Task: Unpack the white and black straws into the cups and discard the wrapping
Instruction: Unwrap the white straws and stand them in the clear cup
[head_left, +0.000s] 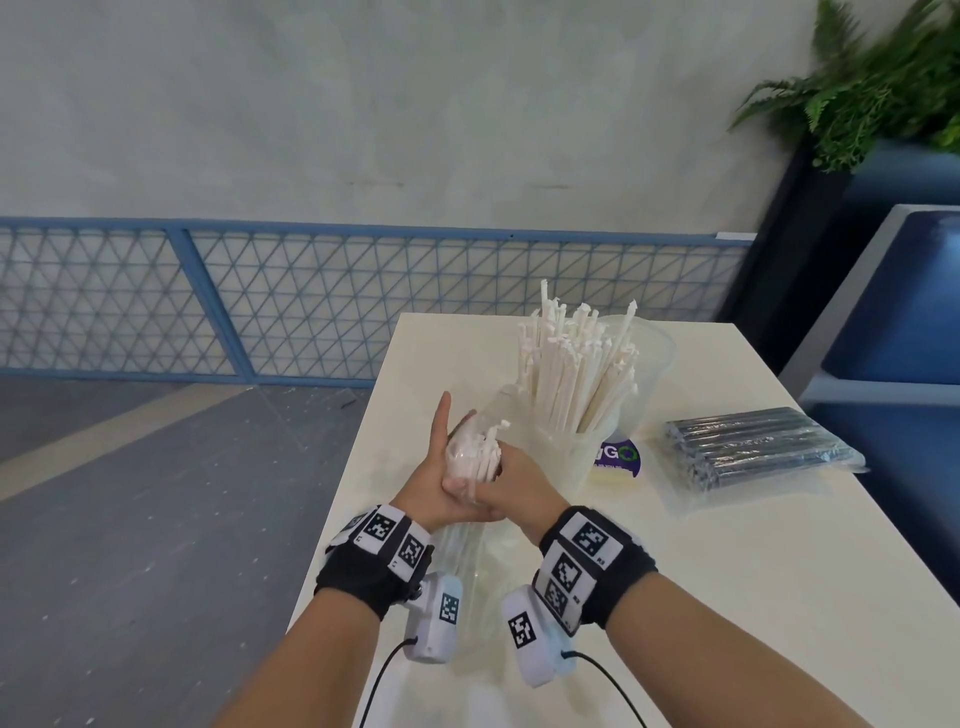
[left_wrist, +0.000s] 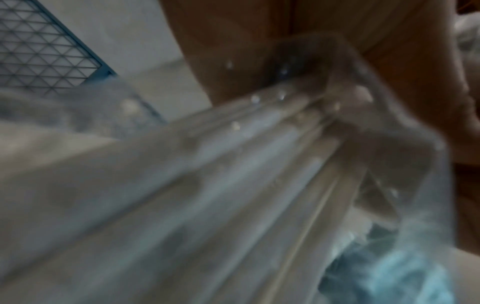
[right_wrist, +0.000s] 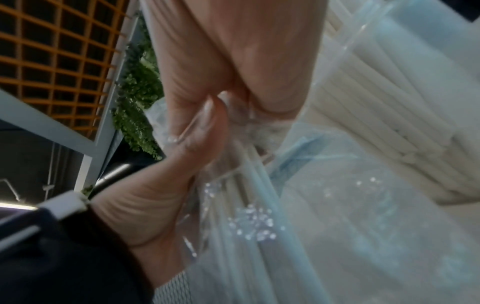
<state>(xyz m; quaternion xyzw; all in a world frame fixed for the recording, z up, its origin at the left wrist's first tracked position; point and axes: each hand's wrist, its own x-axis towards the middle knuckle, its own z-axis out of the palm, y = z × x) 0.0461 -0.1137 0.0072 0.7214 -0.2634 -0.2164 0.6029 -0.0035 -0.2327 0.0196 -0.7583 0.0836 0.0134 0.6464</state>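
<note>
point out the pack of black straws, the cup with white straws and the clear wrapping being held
pack of black straws (head_left: 748, 449), head view, middle of the bundle
cup with white straws (head_left: 566, 462), head view, lower front wall
clear wrapping (head_left: 467, 447), head view, upper part between the hands

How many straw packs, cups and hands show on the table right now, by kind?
Cups: 2, the cup holding white straws and a clear cup behind it
Straw packs: 2, the clear pack of white straws in the hands and the sealed black straw pack
Hands: 2, left hand and right hand
Total: 6
</note>
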